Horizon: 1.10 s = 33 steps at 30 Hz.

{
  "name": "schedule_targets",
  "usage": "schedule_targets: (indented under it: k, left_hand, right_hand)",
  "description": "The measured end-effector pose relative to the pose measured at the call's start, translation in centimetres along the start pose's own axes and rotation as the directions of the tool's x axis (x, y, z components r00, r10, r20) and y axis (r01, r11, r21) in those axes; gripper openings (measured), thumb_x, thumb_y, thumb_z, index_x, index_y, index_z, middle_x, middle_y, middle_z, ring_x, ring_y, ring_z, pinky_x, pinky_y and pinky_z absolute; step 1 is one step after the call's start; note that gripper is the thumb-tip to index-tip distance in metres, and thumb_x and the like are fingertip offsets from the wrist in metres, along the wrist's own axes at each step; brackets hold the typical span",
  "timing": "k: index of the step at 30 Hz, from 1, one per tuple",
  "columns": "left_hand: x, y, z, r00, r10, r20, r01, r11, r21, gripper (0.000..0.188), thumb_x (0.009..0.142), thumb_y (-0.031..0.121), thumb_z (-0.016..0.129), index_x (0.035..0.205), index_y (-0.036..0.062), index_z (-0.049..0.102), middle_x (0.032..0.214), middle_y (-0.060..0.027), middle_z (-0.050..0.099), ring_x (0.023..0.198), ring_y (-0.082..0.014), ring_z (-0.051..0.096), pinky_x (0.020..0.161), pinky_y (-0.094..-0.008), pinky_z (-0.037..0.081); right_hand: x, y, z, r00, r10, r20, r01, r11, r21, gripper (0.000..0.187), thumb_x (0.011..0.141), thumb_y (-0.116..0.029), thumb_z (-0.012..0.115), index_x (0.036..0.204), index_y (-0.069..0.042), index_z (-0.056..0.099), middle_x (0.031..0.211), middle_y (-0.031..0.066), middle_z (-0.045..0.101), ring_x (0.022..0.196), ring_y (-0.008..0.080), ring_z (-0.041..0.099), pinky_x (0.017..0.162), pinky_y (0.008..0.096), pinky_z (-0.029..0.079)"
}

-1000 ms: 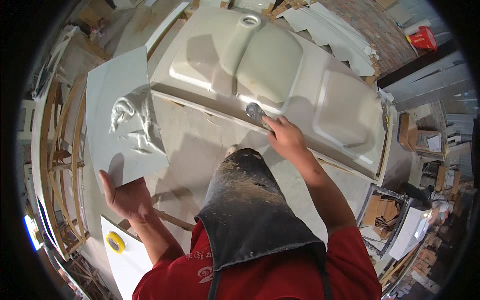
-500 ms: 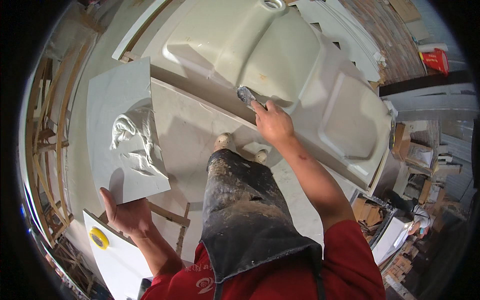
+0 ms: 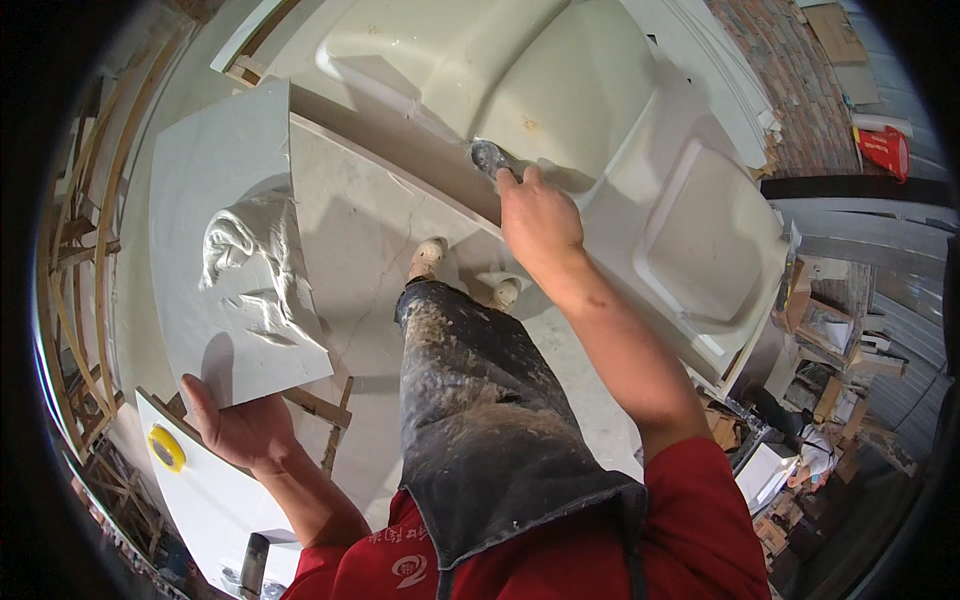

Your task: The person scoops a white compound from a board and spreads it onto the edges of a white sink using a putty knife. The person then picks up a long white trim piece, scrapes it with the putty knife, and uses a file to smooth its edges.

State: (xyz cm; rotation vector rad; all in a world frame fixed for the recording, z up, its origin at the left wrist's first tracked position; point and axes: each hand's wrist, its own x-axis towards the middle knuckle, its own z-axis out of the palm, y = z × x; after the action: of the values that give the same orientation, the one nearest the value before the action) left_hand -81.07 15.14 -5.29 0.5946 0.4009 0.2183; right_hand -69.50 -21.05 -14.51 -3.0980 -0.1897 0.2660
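Note:
My left hand (image 3: 247, 428) grips the near edge of a flat grey board (image 3: 190, 330), thumb on top and fingers underneath. A thick smear of white paste (image 3: 262, 262) lies along the board's right half. In my right hand (image 3: 541, 220) is a small putty knife (image 3: 488, 158), its blade coated with grey-white paste and resting at the near edge of a large cream moulded basin form (image 3: 575, 100). Most of the knife's handle is hidden by my fingers.
A wooden side rail (image 3: 400, 145) runs along the form's near side. At lower left, a yellow tape roll (image 3: 166, 448) sits on a white panel (image 3: 190, 510). Wooden racks (image 3: 90, 250) stand left, a red bag (image 3: 884, 152) lies far right, and another person (image 3: 815, 455) is at lower right.
The view has shifted slightly, so the form sits a little higher and the board farther left. The knife stays by the form's near edge, its blade at a slightly different angle.

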Motion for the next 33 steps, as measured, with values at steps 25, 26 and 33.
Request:
schedule_targets:
  k: [25, 26, 33]
  left_hand:
    - [0.2, -1.2, -0.2, 0.987, -0.027, 0.160, 0.039, 0.996, -0.076, 0.046, 0.105, 0.029, 0.054, 0.142, 0.0018, 0.053, 0.140, -0.0179, 0.060, 0.132, -0.0358, 0.055, 0.114, -0.0573, 0.038]
    - [0.4, -1.2, -0.4, 0.984, -0.029, 0.178, 0.046, 0.995, -0.091, 0.047, 0.105, 0.029, 0.054, 0.142, 0.0013, 0.053, 0.141, -0.0184, 0.059, 0.133, -0.0360, 0.053, 0.116, -0.0576, 0.035]
    - [0.6, -1.2, -0.5, 0.979, -0.056, 0.198, 0.079, 0.991, -0.108, 0.049, 0.105, 0.029, 0.054, 0.145, 0.0013, 0.050, 0.143, -0.0194, 0.057, 0.135, -0.0368, 0.051, 0.116, -0.0585, 0.034]
  right_hand:
    - [1.5, -1.4, -2.2, 0.992, -0.002, 0.129, 0.000, 1.000, 0.009, 0.020, 0.087, -0.004, 0.058, 0.105, -0.001, 0.066, 0.098, 0.0186, 0.064, 0.082, 0.0337, 0.072, 0.066, 0.0417, 0.060]
    - [1.5, -1.4, -2.0, 0.995, 0.000, 0.096, 0.000, 1.000, 0.000, 0.016, 0.086, -0.006, 0.061, 0.100, -0.003, 0.068, 0.098, 0.0169, 0.066, 0.082, 0.0320, 0.073, 0.067, 0.0402, 0.061]
    - [1.1, -1.5, -2.3, 0.996, 0.027, 0.083, -0.029, 0.999, 0.015, 0.009, 0.083, -0.009, 0.067, 0.090, -0.006, 0.071, 0.099, 0.0146, 0.069, 0.085, 0.0288, 0.074, 0.071, 0.0380, 0.062]
